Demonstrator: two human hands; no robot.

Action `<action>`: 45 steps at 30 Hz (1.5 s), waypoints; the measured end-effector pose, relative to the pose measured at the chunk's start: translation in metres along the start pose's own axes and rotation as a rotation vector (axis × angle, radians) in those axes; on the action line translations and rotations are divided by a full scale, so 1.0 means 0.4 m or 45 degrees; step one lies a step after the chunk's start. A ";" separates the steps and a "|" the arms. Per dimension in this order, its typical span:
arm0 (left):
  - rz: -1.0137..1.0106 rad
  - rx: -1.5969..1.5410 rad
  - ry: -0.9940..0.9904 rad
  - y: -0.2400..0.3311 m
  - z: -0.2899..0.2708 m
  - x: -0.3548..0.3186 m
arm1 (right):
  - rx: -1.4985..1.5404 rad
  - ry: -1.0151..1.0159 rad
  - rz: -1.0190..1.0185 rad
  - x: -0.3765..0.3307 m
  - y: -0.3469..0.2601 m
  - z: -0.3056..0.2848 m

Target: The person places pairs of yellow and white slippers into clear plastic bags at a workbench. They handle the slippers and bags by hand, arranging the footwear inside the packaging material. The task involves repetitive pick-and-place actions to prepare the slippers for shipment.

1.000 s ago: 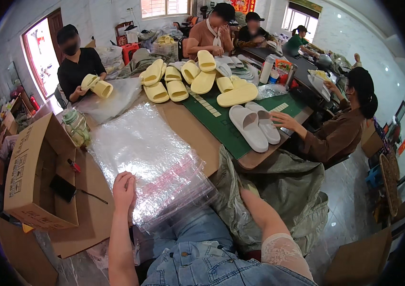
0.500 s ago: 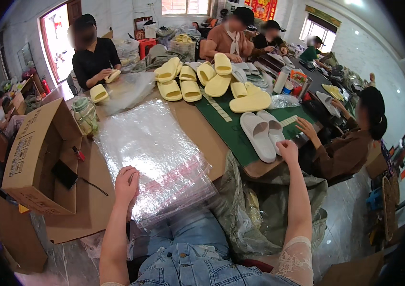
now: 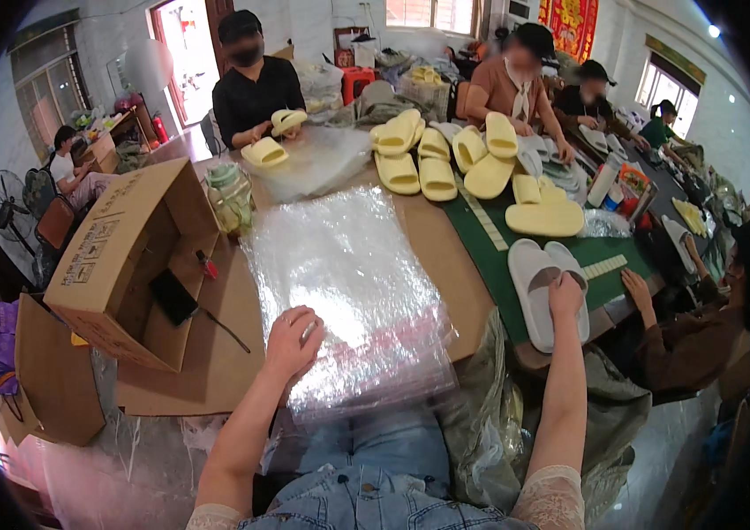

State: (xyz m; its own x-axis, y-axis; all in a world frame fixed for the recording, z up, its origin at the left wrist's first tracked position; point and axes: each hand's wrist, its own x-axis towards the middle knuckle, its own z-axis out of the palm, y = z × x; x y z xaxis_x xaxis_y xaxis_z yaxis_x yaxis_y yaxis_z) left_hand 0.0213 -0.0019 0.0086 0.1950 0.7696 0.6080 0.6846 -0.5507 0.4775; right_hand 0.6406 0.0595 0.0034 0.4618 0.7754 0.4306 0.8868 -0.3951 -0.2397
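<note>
A pair of light grey slippers lies side by side on the green mat [image 3: 472, 234]: the left slipper [image 3: 529, 305] and the right slipper [image 3: 581, 258]. My right hand [image 3: 566, 299] is over the right slipper, its fingers closed at the edge of the strap; the fingertips are partly hidden. In front of me lies a stack of clear plastic bags [image 3: 348, 256] with pinkish strips along the near end. My left hand [image 3: 293, 343] rests on the near left edge of that stack, fingers loosely bent and a little apart, holding nothing.
Several yellow slippers [image 3: 489, 172] are piled at the far side. A cardboard box [image 3: 119, 256] on its side holds a dark phone [image 3: 173, 296]; a green-lidded jar [image 3: 229, 199] stands beside it. Co-workers sit around, one person's hand [image 3: 638, 290] near my right. Greenish sacking [image 3: 604, 415] hangs at the near right.
My right hand has moved from beside the grey slippers onto the right one's strap. The view has turned left. My left hand stays on the bags.
</note>
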 end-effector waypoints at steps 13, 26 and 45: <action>-0.057 0.388 -0.742 0.063 -0.022 0.037 | 0.027 -0.135 -0.054 -0.261 -0.180 -0.094; -0.606 -0.414 -0.393 0.060 -0.011 0.030 | 0.110 -0.136 0.013 -0.278 -0.198 -0.104; -0.981 -1.127 -0.245 0.048 0.025 0.078 | 0.954 -0.456 -0.385 -0.357 -0.495 -0.201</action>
State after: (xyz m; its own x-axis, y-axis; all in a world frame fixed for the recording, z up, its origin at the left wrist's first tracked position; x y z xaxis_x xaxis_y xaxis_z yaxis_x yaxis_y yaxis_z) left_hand 0.0474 0.0147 0.0304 0.0984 0.9901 -0.1003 -0.0409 0.1047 0.9937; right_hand 0.4002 -0.0127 0.0592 0.0654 0.9518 0.2995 0.6686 0.1810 -0.7212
